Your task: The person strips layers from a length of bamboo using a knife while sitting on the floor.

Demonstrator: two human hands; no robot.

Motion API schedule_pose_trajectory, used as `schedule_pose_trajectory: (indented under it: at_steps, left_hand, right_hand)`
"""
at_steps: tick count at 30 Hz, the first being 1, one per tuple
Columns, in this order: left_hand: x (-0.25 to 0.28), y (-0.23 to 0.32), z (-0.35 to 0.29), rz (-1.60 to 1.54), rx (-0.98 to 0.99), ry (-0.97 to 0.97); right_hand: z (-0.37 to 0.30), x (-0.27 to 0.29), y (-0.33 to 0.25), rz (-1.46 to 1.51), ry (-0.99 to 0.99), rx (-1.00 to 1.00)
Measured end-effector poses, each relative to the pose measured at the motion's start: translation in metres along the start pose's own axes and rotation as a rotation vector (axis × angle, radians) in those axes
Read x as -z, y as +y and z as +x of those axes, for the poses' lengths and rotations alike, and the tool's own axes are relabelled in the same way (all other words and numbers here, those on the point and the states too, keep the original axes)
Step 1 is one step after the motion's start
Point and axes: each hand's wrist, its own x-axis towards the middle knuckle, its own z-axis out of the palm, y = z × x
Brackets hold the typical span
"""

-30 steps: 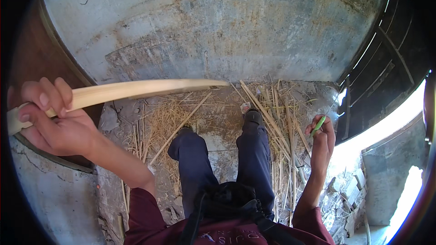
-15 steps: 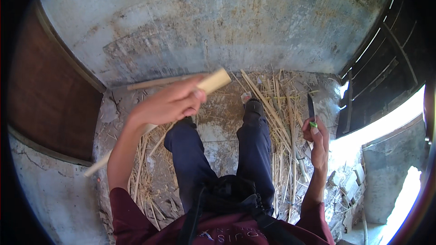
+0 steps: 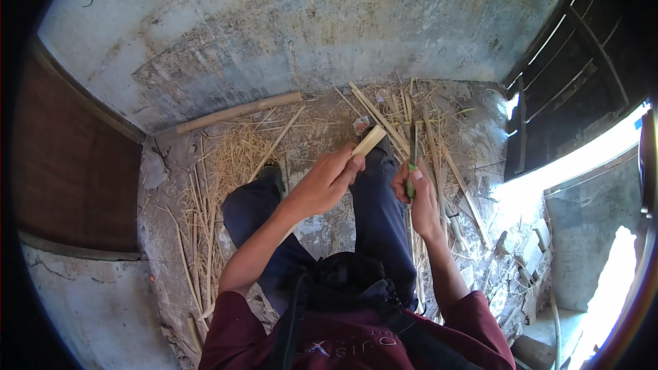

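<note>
left hand (image 3: 327,179) grips bamboo strip (image 3: 368,142); right hand (image 3: 416,190) grips knife (image 3: 412,164); hands near

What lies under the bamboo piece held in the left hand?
Below the bamboo piece in the left hand are the person's dark trouser legs and straw-littered floor. The ground directly beneath hand and legs is hidden.

pale bamboo strip (image 3: 368,142) tilted above knees; green-handled knife (image 3: 412,168) upright beside it.

Rough rural workshop — concrete wall (image 3: 308,20), bamboo strips (image 3: 384,120) littering the floor.
</note>
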Motion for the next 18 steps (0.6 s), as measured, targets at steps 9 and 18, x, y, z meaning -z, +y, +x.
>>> schedule_pose_trajectory:
  at_steps: [9,18]
  left_hand:
    - [0.013,-0.023,0.000,-0.295,0.251,-0.233]
    - [-0.012,-0.053,-0.018,0.081,0.002,-0.068]
  right_hand:
    - [0.025,0.021,0.019,-0.141,-0.071,-0.035]
    - [0.028,0.052,0.025,-0.253,-0.094,-0.003]
